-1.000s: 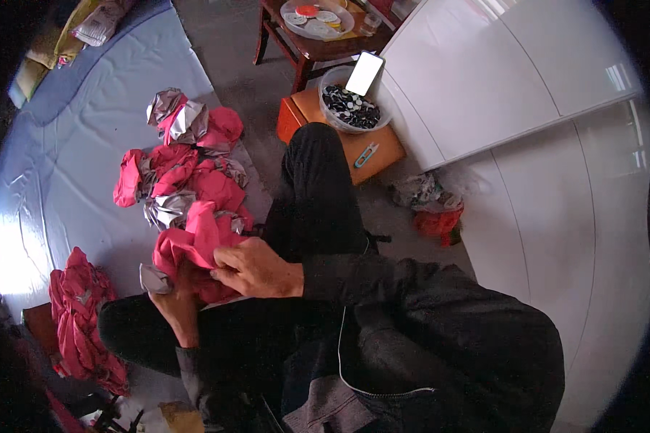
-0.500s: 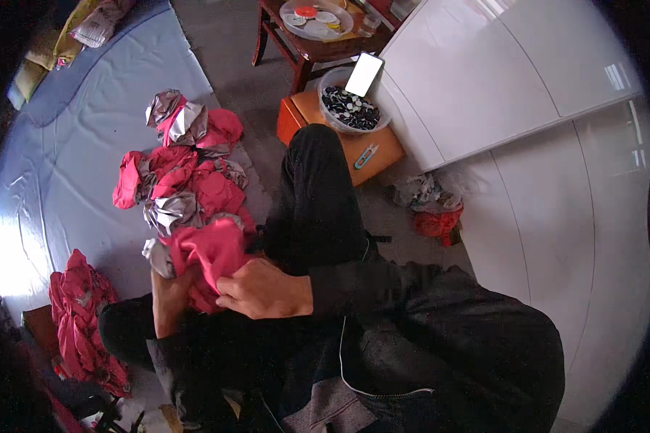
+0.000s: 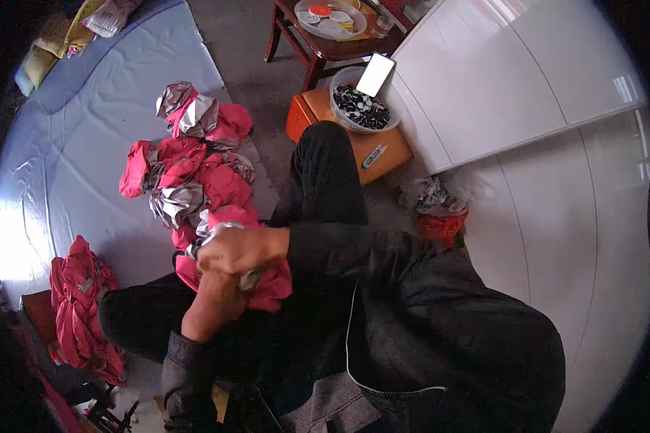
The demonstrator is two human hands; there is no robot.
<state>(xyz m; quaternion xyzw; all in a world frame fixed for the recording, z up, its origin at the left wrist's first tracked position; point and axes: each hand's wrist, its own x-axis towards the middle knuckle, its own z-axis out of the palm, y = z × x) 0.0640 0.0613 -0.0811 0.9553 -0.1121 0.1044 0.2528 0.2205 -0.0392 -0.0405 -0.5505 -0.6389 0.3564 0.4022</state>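
A pink cloth piece with a silvery inner side is bunched up over my lap. My right hand is curled closed on its upper part, where silvery folds show past the knuckles. Just below, my left hand grips the same cloth, its fingers partly hidden behind the right hand and the fabric. Pink folds hang out to the right of the left hand. Right beyond my hands lies a heap of similar pink and silver cloth pieces on the grey sheet.
Another pink cloth bundle lies at the left. On an orange-brown stool, thread snips lie near a clear tub of black and white discs with a bright-screened phone. A wooden chair stands behind; white panels fill the right.
My right hand has moved up and left, across my left hand. The cloth has shifted and now hangs to the right of the left hand. The whole view has shifted slightly.
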